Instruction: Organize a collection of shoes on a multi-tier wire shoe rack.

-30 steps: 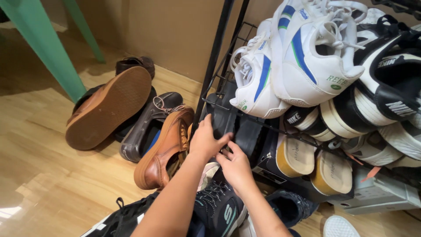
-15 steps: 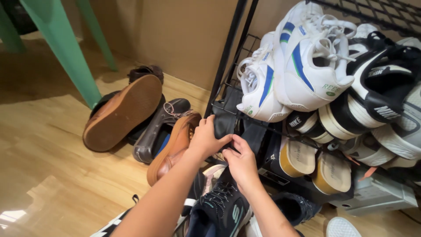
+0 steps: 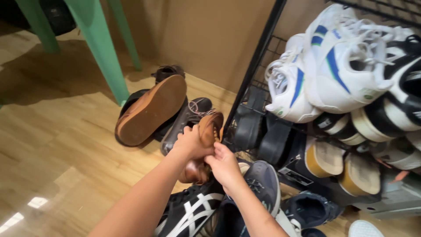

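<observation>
Both hands meet on the tan shoe (image 3: 206,140), which stands tilted on the floor (image 3: 57,145) just left of the rack (image 3: 256,66). The left hand (image 3: 190,142) is clenched around its upper end, and the right hand (image 3: 223,164) pinches it from the right; whether those fingers fully close cannot be told. The shoe's long axis runs from the hands down toward the viewer, so the left hand is nearer its top.

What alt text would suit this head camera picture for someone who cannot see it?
Both hands, left hand and right hand, grip a tan leather shoe beside a black wire shoe rack stacked with white sneakers; more shoes lie on the wooden floor.
</observation>
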